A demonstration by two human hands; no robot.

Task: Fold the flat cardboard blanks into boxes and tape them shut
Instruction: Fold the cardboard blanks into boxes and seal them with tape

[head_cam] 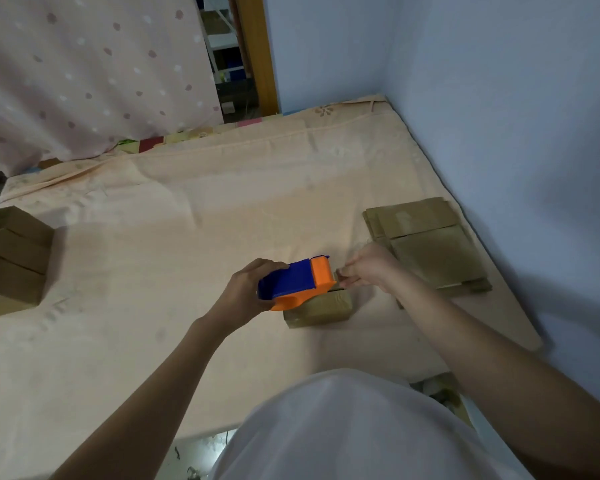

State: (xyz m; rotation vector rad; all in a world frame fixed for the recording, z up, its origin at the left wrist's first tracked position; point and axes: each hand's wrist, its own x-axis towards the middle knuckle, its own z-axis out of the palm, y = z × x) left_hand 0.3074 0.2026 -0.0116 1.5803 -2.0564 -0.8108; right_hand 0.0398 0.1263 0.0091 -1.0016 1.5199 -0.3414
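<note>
Gripping the tape dispenser with the left hand, fingers wrapped round its blue plastic body, orange front cap and base pointing toward the right hand. That right hand has thumb and fingertips pressed together right at the orange nose of the dispenser, pinching what looks like the tape end, though the tape itself is too thin and blurry to make out properly.

Straight under the dispenser sits a small folded cardboard box, a squat brown block with matte, slightly fuzzy-looking sides, resting on the peach bedsheet. The sheet is soft cotton-ish fabric with faint flower prints and a few wrinkles.

Past the dispenser on the right-hand side, close behind the right hand, there's a stack of flat cardboard blanks, rectangular sheets piled a bit unevenly near the pale blue wall. Well off to the dispenser's other side, at the sheet's edge, a cluster of finished brown boxes is stacked together, sharp-cornered and plain.

Beyond the dispenser, a pink dotted curtain hangs in loose folds.
</note>
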